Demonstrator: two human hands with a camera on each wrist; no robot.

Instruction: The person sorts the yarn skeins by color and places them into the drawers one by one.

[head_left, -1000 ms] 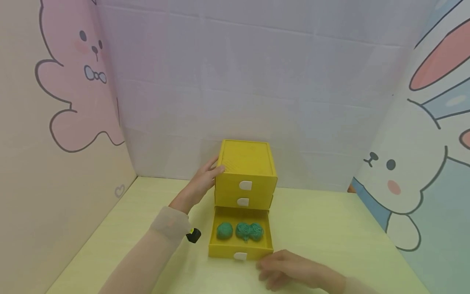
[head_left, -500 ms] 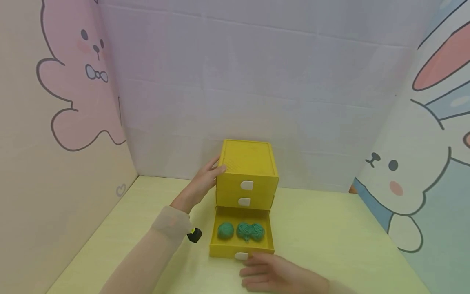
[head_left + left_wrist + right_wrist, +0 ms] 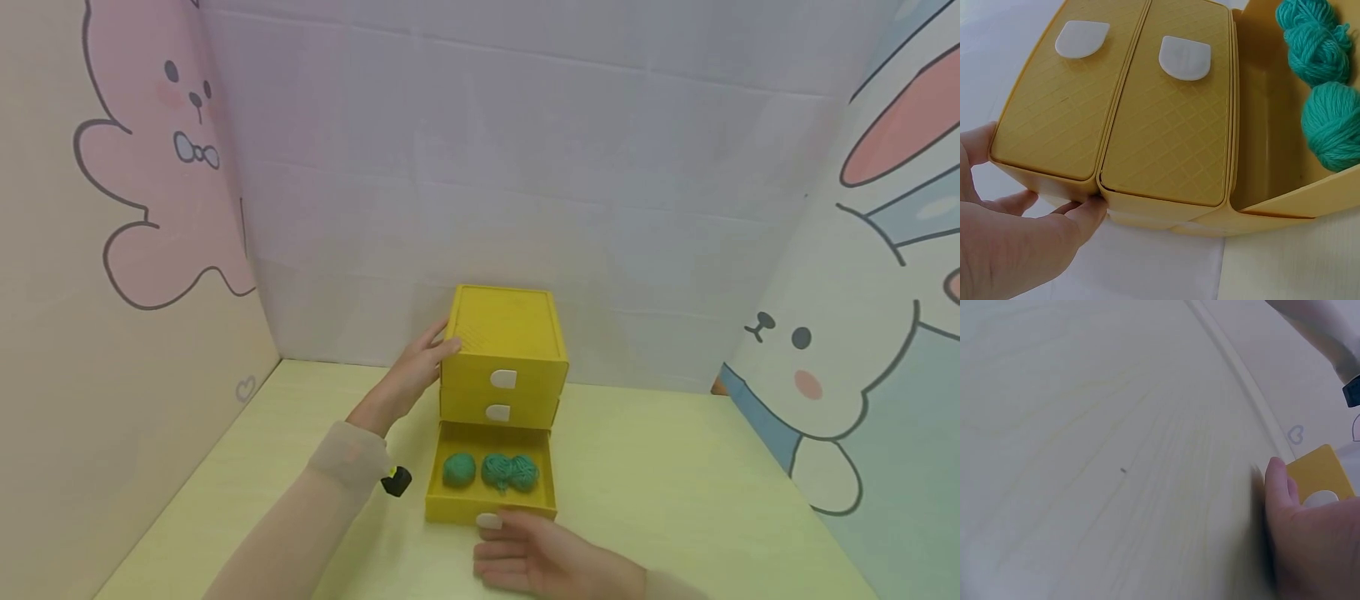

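A small yellow drawer unit (image 3: 506, 321) stands against the back wall, its bottom drawer (image 3: 453, 511) pulled out. Green yarn balls (image 3: 459, 470) lie in that drawer, one at the left and two close together at the right. My left hand (image 3: 408, 375) rests along the unit's left side, thumb on the top edge. In the left wrist view its fingers (image 3: 1088, 215) lie extended against the side wall. My right hand (image 3: 551, 554) is at the front of the bottom drawer, thumb beside the white handle (image 3: 489, 521), the other fingers stretched out below it.
Above the pulled-out drawer, two closed drawers carry white tabs (image 3: 503, 379). The pale yellow tabletop (image 3: 660, 475) spreads to both sides. Cartoon-printed side walls and a white back curtain (image 3: 525, 167) enclose it. A black wrist device (image 3: 396, 481) shows by my left sleeve.
My right hand has moved left along the drawer front, from its right corner to the white handle. The left hand has stayed against the unit, and the drawer is about where it was.
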